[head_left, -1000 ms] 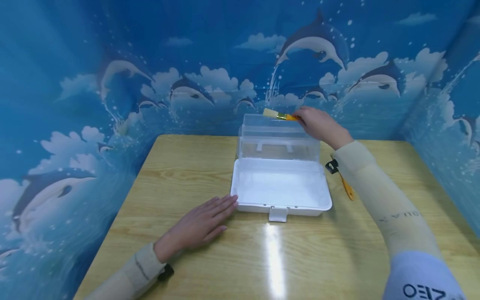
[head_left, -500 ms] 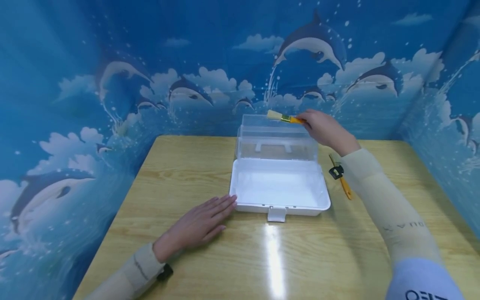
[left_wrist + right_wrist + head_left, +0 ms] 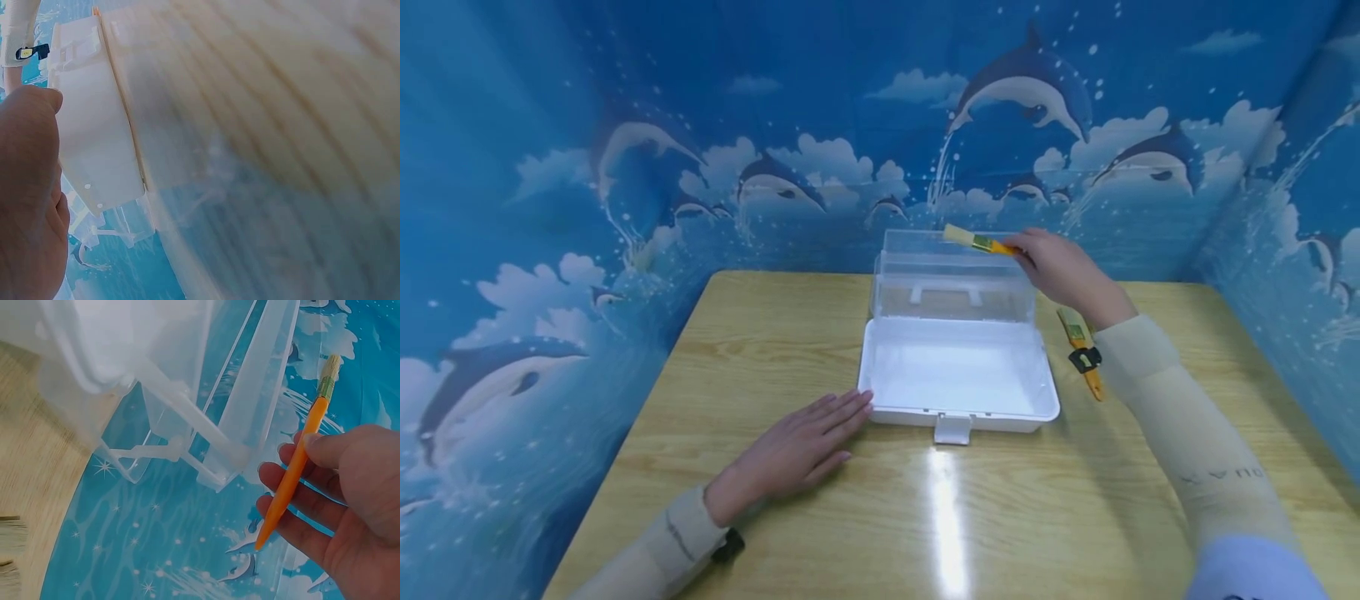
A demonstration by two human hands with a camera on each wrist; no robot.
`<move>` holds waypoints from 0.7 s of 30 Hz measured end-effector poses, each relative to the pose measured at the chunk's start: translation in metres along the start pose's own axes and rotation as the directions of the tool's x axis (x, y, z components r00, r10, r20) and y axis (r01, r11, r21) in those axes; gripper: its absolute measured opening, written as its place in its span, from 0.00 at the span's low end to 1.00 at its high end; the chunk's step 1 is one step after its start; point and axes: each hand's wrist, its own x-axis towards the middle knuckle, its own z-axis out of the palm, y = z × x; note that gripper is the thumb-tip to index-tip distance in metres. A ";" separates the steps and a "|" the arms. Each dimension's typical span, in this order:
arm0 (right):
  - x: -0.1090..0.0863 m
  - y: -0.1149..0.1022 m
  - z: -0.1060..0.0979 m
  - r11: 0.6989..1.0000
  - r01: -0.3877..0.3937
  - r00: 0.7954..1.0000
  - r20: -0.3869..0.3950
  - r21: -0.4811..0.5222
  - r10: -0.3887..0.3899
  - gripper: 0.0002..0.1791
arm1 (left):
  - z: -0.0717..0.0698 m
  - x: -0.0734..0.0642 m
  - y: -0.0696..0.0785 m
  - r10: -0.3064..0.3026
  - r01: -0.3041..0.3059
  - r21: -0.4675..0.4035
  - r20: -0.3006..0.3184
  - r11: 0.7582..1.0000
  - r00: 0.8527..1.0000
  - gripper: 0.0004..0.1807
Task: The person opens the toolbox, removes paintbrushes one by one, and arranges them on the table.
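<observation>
My right hand [image 3: 1063,271] pinches a flat paintbrush [image 3: 979,241] by its orange handle, above the raised clear lid [image 3: 955,292]. Its pale bristles point left in the head view; the right wrist view shows thumb and fingertips on the handle [image 3: 289,481]. A white plastic box [image 3: 958,367] stands with its lid tipped back and its front latch [image 3: 953,429] hanging down. Flat on the table lies my left hand [image 3: 797,446], fingers straight, their tips at the box's front left corner. The left wrist view shows the box side [image 3: 100,137] beyond the thumb.
Another orange-handled paintbrush [image 3: 1077,333] lies on the table right of the box, partly behind a black wrist clip [image 3: 1085,359]. Two bristle ends [image 3: 11,534] show at the right wrist view's left edge. A blue dolphin-print curtain [image 3: 820,100] rises behind the wooden table [image 3: 760,333].
My right hand has drawn slightly right and down with the paintbrush, still over the lid. More of the paintbrush on the table has come into view. My left hand stays in place.
</observation>
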 end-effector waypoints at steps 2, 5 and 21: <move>-0.002 0.000 0.000 1.000 0.001 1.000 -0.006 0.002 -0.001 0.20 | -0.001 0.000 0.000 -0.002 0.002 0.001 0.006 1.000 1.000 0.38; -0.007 0.000 0.000 1.000 -0.002 1.000 -0.009 0.008 0.002 0.20 | -0.002 0.000 0.001 -0.007 0.007 0.000 0.017 1.000 1.000 0.38; -0.036 -0.001 0.005 0.999 -0.029 0.999 -0.040 0.038 0.031 0.21 | -0.002 0.000 0.002 -0.008 0.008 0.001 0.024 1.000 1.000 0.38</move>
